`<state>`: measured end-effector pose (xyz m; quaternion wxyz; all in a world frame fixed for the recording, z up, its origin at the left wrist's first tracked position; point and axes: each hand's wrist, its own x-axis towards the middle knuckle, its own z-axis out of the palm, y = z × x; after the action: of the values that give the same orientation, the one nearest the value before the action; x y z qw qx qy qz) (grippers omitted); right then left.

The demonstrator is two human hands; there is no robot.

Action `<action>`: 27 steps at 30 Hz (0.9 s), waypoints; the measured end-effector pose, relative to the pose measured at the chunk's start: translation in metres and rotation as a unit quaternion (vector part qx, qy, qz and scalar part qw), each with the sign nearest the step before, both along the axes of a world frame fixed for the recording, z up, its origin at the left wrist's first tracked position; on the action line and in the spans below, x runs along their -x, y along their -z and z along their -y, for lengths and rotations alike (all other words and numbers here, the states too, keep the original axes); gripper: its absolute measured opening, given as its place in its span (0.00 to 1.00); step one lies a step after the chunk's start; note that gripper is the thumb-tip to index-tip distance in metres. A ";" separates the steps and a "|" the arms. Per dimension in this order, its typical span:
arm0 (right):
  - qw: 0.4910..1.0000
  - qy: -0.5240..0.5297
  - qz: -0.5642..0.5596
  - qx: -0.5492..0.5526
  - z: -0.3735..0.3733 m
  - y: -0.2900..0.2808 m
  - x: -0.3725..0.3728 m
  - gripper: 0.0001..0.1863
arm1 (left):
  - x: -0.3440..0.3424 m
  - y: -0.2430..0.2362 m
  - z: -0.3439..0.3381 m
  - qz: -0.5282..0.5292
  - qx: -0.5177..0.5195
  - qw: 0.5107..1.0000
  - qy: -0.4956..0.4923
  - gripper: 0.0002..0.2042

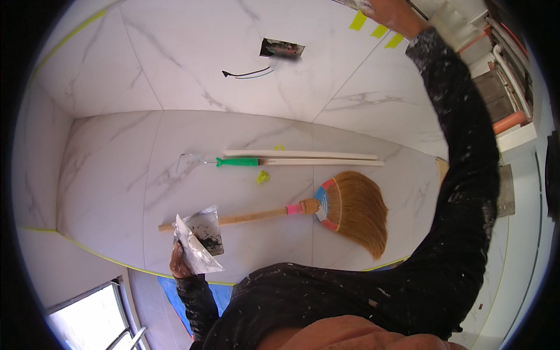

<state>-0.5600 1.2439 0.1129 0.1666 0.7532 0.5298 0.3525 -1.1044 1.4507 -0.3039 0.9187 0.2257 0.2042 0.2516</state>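
Note:
At the lower left, my left hand [179,261] is closed round thin, shiny metal putty plates. The front plate [195,245] stands tilted, and a second plate [209,226] behind it is smeared with dark and whitish stuff. My right arm stretches up the right side, and my right hand [396,16] is at the wall near the top edge. Its fingers are bent and partly cut off by the frame, beside a greyish edge of something too hidden to name. Yellow-green tape strips [376,30] stick to the white marbled wall tiles [192,52] just below that hand.
A straw broom [356,213] lies on the marbled surface [105,175], its handle passing behind the plates. Beyond it are a green-handled roller frame [238,162], two pale sticks [303,154] and crumpled yellow tape [262,177]. Wires [248,74] hang from a wall cutout [281,48].

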 end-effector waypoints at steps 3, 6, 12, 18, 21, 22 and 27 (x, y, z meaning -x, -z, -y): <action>0.992 0.022 -0.018 -0.127 0.019 0.053 0.005 0.15 | 0.001 0.001 0.001 0.010 0.020 1.000 -0.007 0.28; 0.983 0.079 -0.066 -0.155 0.023 0.090 -0.003 0.20 | 0.004 0.004 0.002 -0.002 0.050 0.999 -0.017 0.28; 0.981 0.116 -0.071 -0.135 0.020 0.095 -0.015 0.20 | 0.007 0.008 0.002 -0.021 0.030 0.998 -0.045 0.29; 0.984 0.118 -0.048 -0.125 0.016 0.095 -0.011 0.20 | 0.007 0.005 0.002 -0.037 0.044 0.998 -0.023 0.30; 0.983 0.115 -0.053 -0.133 0.016 0.098 -0.014 0.19 | 0.006 0.003 0.001 -0.034 0.040 0.998 -0.026 0.29; 0.982 0.121 -0.052 -0.136 0.016 0.098 -0.016 0.19 | 0.006 0.003 0.001 -0.026 0.034 0.999 -0.031 0.29; 0.983 0.109 -0.052 -0.140 0.017 0.103 -0.026 0.18 | 0.006 0.007 0.001 -0.021 0.051 0.998 -0.034 0.29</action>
<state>-0.5336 1.2267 0.0101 0.0693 0.8395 0.3983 0.3630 -1.1106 1.4502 -0.3108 0.9156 0.1768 0.2434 0.2668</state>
